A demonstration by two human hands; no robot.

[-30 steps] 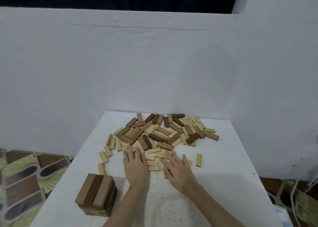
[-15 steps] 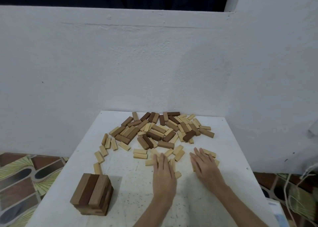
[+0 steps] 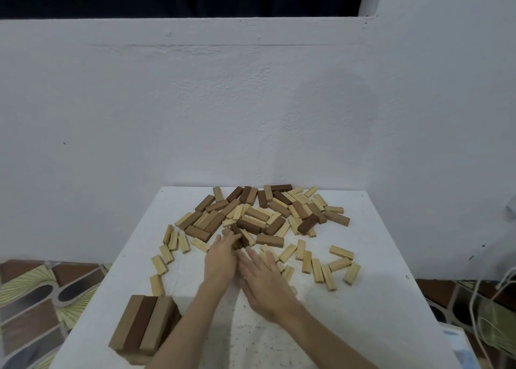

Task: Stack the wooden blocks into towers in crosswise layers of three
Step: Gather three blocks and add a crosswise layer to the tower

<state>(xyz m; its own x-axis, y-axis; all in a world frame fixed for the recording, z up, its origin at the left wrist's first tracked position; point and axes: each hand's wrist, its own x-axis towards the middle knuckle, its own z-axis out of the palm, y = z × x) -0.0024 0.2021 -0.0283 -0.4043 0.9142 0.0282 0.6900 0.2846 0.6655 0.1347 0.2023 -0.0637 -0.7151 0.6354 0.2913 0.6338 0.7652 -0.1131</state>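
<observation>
Fingers (image 3: 227, 240) of the left hand (image 3: 220, 259) curl around a dark block (image 3: 239, 241) at the near edge of the loose block pile (image 3: 262, 215). Right hand (image 3: 265, 282) lies flat, fingers straight, over small pale blocks (image 3: 321, 265) scattered right of center. Short tower (image 3: 145, 324), top layer three side by side, stands at the white table's (image 3: 363, 326) near-left corner, well apart from the pile.

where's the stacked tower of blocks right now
In the head view, the tower stands at the table's near-left corner, just left of the left forearm.
</observation>
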